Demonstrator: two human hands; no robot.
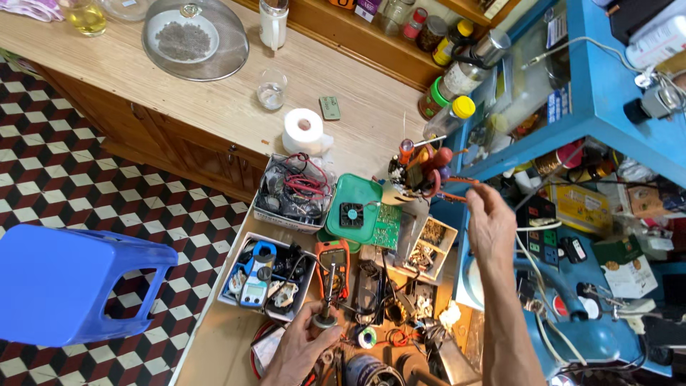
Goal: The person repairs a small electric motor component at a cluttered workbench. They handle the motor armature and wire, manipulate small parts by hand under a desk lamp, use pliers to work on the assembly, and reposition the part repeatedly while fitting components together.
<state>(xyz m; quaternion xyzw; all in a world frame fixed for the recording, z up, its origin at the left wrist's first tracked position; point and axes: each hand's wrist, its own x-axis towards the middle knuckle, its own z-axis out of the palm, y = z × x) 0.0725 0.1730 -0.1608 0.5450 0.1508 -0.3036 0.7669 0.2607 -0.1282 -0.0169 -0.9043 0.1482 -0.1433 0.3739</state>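
Observation:
My left hand [296, 350] rests low on the cluttered bench, its fingers around a small round grey part [325, 319] beside an orange multimeter [333, 263]. My right hand [489, 223] is raised over the bench's right side, its fingers pinched on an orange-handled tool [453, 193] that reaches toward a cup of screwdrivers and pliers [418, 171]. A green lid [355, 207] carrying a small black fan sits beside a green circuit board [386, 226].
Boxes of wires [294, 191] and meters [266, 279] line the bench's left. A paper roll [305, 131], glass [271, 89] and mesh food cover [195, 37] stand on the wooden counter. A blue stool [68, 282] sits on the tiled floor. Blue shelves [593, 107] crowd the right.

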